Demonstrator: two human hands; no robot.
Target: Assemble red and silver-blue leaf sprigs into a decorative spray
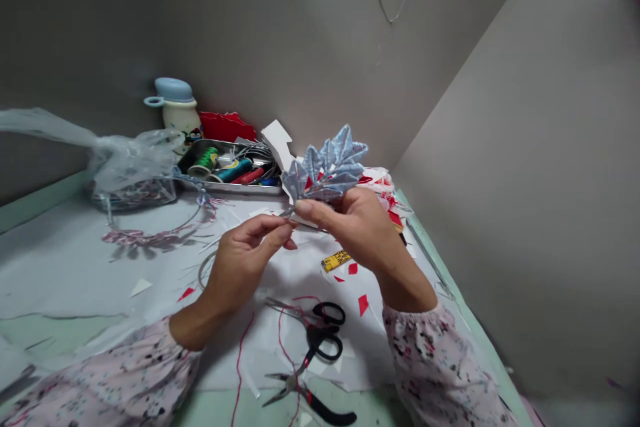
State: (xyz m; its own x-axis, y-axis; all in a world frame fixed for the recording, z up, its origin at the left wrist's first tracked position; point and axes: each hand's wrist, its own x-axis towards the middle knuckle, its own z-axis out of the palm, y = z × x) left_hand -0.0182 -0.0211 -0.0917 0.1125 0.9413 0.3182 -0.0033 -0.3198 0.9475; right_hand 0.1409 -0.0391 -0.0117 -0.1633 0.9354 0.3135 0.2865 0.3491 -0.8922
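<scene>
A spray of pale blue thread-wrapped leaves (327, 163) is raised above the table, with bits of red showing among the leaves. My right hand (357, 227) is closed round its base, thumb on the near side. Just left of it, my left hand (250, 250) pinches at the thin stem end below the leaves; the fingertips cover most of that part. Under the hands lie black-handled scissors (313, 320) and pliers (305, 387) with black grips. A loose red thread (283, 333) runs across both tools.
A metal tray (240, 187) holds thread spools and tools; a bottle (177, 113) stands behind it. At left are a plastic bag (133, 167) and a wire hoop (150, 233) with pink petals. A yellow lighter-like object (335, 260) and red scraps (363, 305) lie nearby. Walls close off the back and right.
</scene>
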